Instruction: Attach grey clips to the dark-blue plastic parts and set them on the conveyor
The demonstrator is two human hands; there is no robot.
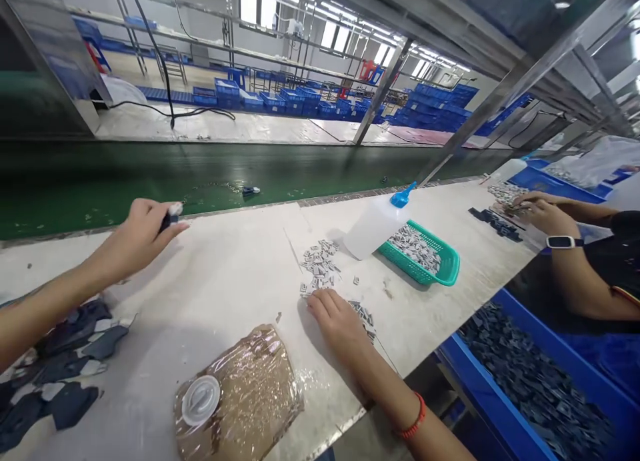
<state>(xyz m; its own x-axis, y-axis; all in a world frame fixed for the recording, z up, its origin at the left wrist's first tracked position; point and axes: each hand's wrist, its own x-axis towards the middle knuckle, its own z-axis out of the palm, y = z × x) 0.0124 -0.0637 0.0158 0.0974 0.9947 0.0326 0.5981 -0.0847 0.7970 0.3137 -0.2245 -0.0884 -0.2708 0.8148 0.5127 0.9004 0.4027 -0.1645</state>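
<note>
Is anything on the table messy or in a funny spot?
A little: one small grey piece lies alone on the table, apart from the loose pile by the right hand and from the green basket. It looks like a stray. Nothing looks clearly broken.

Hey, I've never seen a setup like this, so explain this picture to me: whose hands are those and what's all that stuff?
There's no machine arm here: a person works bare-handed, and a camera on their head looks forward and down. The left hand holds a small dark-and-white piece. The right hand touches small grey pieces on the white table. Also there are a bottle, a green basket, dark pieces and a plastic-wrapped brown bundle. At right, a co-worker's hands are busy too.
</note>
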